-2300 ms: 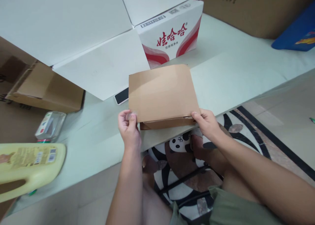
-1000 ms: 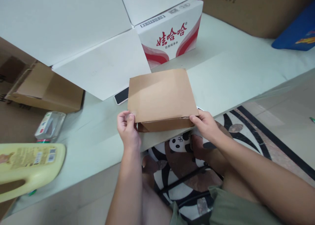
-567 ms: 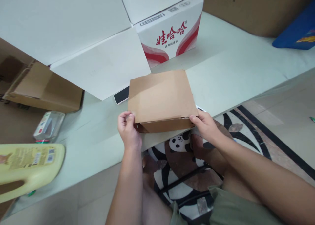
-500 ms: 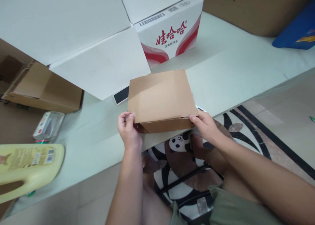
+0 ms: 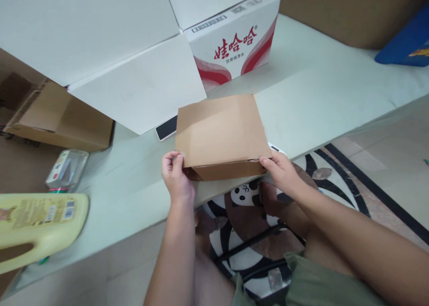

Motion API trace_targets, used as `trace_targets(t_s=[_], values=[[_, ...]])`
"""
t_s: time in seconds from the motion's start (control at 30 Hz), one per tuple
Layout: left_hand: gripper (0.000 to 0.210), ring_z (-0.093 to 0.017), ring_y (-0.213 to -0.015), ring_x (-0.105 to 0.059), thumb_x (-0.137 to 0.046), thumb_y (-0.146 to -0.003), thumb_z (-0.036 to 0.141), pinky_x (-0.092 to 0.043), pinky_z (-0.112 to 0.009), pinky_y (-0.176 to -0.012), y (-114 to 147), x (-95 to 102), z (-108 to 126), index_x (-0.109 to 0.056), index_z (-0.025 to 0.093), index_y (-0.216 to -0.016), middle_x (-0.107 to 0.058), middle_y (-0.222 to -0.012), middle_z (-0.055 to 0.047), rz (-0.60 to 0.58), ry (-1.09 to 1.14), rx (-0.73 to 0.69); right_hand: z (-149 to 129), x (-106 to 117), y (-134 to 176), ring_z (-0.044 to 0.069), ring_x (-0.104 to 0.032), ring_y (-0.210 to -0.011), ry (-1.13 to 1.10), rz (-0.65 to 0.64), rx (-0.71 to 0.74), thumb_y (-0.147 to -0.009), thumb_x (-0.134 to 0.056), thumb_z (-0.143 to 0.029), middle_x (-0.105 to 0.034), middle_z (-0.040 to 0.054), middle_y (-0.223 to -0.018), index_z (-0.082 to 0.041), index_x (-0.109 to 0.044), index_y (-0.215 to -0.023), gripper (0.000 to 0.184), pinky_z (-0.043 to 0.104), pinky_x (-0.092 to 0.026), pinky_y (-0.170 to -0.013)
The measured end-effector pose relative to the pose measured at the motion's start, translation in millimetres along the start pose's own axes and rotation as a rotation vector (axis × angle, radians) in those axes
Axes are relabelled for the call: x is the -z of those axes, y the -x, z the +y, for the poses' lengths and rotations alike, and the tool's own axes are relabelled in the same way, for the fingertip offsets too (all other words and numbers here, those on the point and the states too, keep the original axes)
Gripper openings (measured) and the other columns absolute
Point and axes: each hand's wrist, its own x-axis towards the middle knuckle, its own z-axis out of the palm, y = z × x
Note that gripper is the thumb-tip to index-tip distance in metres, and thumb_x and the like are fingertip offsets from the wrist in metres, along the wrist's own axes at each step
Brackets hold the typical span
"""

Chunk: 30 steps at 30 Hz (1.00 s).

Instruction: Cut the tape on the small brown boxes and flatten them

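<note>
A small brown cardboard box (image 5: pixel 221 129) sits at the front of the pale table, its broad flat top facing up and its narrow front side toward me. My left hand (image 5: pixel 174 174) pinches the near left corner between thumb and fingers. At the near right corner my right hand (image 5: pixel 279 168) grips the edge, thumb on top and the other fingers mostly hidden. Behind the box's left side a dark-faced device with a white rim (image 5: pixel 166 128) is partly covered. A white object (image 5: pixel 277 148) peeks out by my right hand; its kind cannot be made out.
Large white cartons (image 5: pixel 147 78) and a red-and-white water carton (image 5: pixel 237 42) stand behind on the table (image 5: pixel 321 91). To the left are a brown carton (image 5: pixel 67 114), a clear bottle (image 5: pixel 69 169) and a yellow jug (image 5: pixel 50 225). A blue object (image 5: pixel 405 42) lies far right.
The view has shifted very slightly. Both hands keep the same hold on the cardboard box, which has not visibly moved on the table.
</note>
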Motion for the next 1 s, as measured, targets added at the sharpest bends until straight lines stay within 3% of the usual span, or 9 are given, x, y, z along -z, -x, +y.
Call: trace_targets(t_s=[0.2,0.53,1.0], values=[[0.017,-0.012,-0.071,-0.046,-0.067,-0.071,0.024,-0.034,-0.025,-0.067,1.3,-1.4,-1.2,-0.054,0.020,-0.080,-0.052,-0.079,0.002,0.019,-0.006,-0.012,1.0,1.6,2.8,0.027,-0.064,-0.082,0.003,-0.006,-0.030,-0.087,-0.054,-0.052,-0.072,0.0053,-0.081,-0.022,-0.068,-0.081,0.034,0.038,-0.050,-0.073],[0.021,-0.011,-0.064,-0.039,-0.067,-0.065,0.027,-0.027,-0.025,-0.058,4.4,-5.0,7.1,-0.054,0.020,-0.080,-0.048,-0.077,0.003,0.032,-0.028,0.015,3.3,0.5,3.7,0.025,-0.058,-0.076,0.046,0.011,-0.062,-0.087,-0.053,-0.052,-0.063,0.0043,-0.071,-0.023,-0.059,-0.067,0.035,0.037,-0.046,-0.070],[0.022,-0.010,-0.061,-0.040,-0.067,-0.065,0.029,-0.028,-0.023,-0.055,2.3,-2.8,5.0,-0.052,0.020,-0.079,-0.050,-0.074,0.004,0.019,-0.036,0.037,3.4,-0.3,3.1,0.029,-0.066,-0.083,0.049,-0.020,-0.041,-0.088,-0.050,-0.051,-0.075,0.0074,-0.086,-0.021,-0.072,-0.084,0.038,0.044,-0.052,-0.081]])
